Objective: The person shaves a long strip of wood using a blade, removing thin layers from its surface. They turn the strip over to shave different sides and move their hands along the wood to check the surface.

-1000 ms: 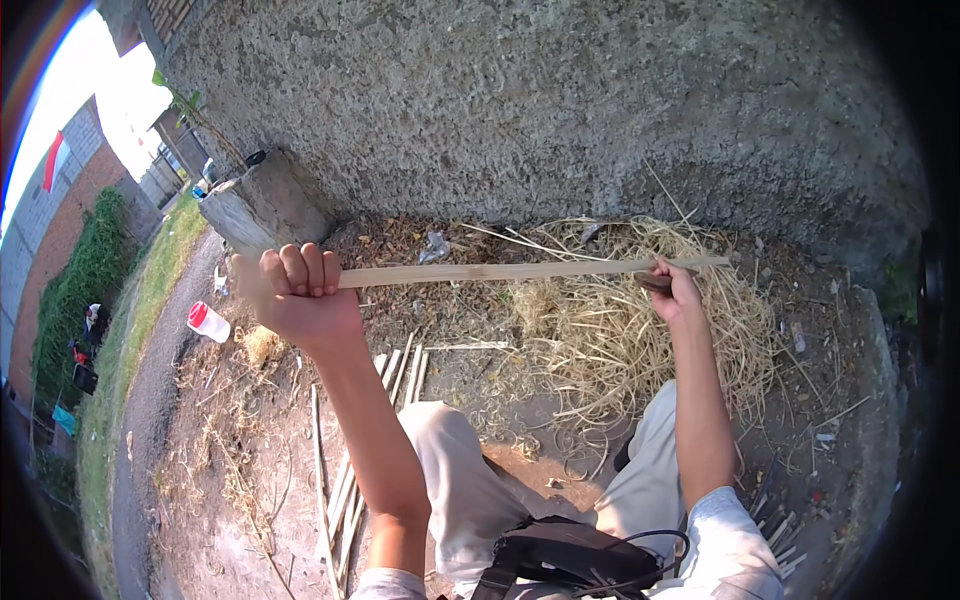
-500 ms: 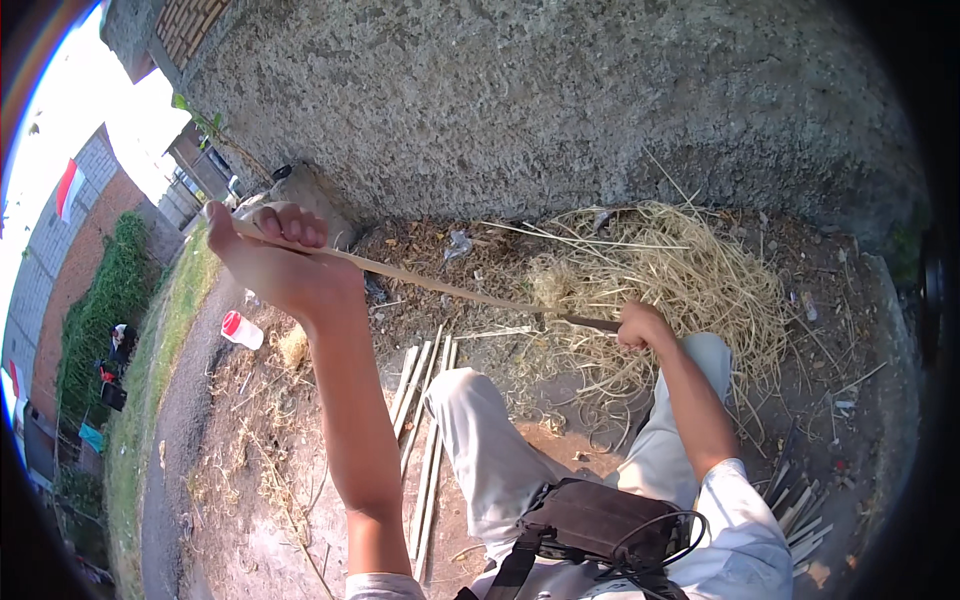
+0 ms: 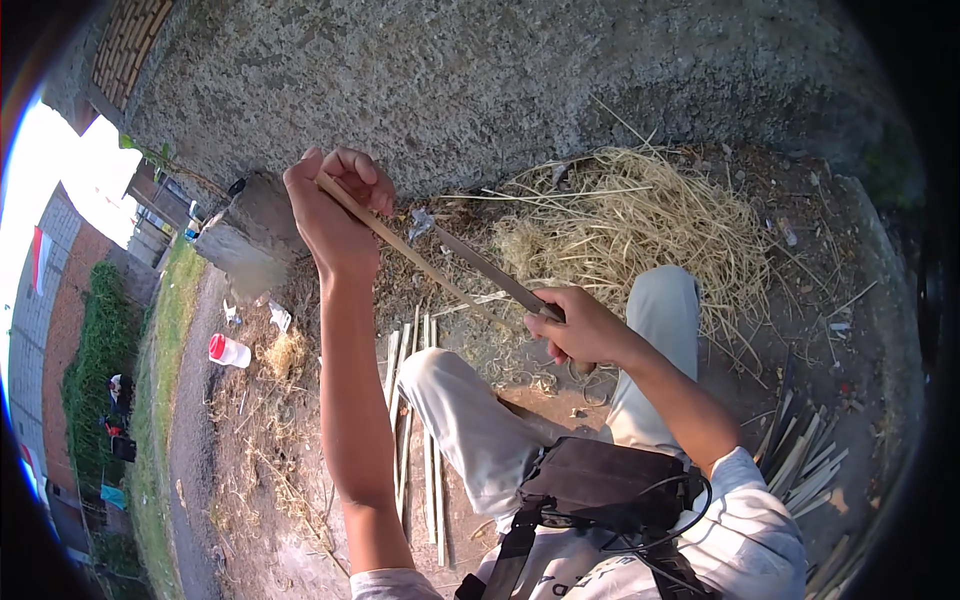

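Observation:
A long tan bamboo strip [image 3: 408,252] slants down from my left hand [image 3: 338,205], whose fingers are closed around its upper end. My right hand [image 3: 572,325] grips the handle of a long knife [image 3: 490,272], its grey blade pointing up and left towards the wall. The blade lies above the strip, with a narrow gap that closes near my right hand. The strip's lower end reaches the right fist; whether the fingers touch it I cannot tell. Between my knees and the wall spreads a heap of thin pale shavings [image 3: 650,230].
Several split strips [image 3: 432,450] lie beside my left knee, and more strips [image 3: 810,465] are at the right. A rough grey wall [image 3: 480,100] stands close ahead. At the left are a red-lidded clear container [image 3: 230,350] and a large stone [image 3: 255,235]. A dark bag [image 3: 605,485] rests at my waist.
My left hand has moved right and slightly up with the strip. My right hand has come left, and the blade now points up-left above the strip instead of lying along its lower end.

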Tool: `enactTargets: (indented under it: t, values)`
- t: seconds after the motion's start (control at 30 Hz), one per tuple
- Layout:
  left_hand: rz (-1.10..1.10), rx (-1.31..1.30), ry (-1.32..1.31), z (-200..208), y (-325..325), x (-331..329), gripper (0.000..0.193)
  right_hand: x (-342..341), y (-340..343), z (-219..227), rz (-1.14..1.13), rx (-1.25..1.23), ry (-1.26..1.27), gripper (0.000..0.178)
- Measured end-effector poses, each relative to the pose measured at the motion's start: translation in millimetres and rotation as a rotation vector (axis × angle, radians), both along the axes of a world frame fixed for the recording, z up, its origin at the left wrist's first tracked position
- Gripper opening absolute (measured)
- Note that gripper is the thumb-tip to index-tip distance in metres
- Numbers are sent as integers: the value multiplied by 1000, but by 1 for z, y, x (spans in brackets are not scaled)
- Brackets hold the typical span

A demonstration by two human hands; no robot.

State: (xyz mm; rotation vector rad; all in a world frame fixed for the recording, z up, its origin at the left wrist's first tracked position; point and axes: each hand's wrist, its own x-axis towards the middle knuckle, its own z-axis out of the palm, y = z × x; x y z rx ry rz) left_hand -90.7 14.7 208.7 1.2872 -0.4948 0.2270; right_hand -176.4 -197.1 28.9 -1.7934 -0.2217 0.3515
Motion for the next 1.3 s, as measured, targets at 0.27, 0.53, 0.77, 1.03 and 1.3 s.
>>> enactTargets:
  t: [0.27, 0.53, 0.77, 1.03, 1.3]
  values:
    - [541, -152, -95, -7, -25, 3, 44, 7, 44, 2, -67, -36, -417, 38]
    - [254, -57, -50, 1, -38, 3, 46, 1, 57, 18, -37, 249, -199, 38]
    - [545, -184, -146, -7, -37, 12, 42, 4, 68, -10, -121, 286, -63, 40]
    - [621, -237, -199, -8, -31, 18, 41, 15, 69, -2, -120, 234, -82, 39]
    - [663, -267, -210, -9, -34, 13, 47, 14, 75, 5, -157, 130, -282, 37]
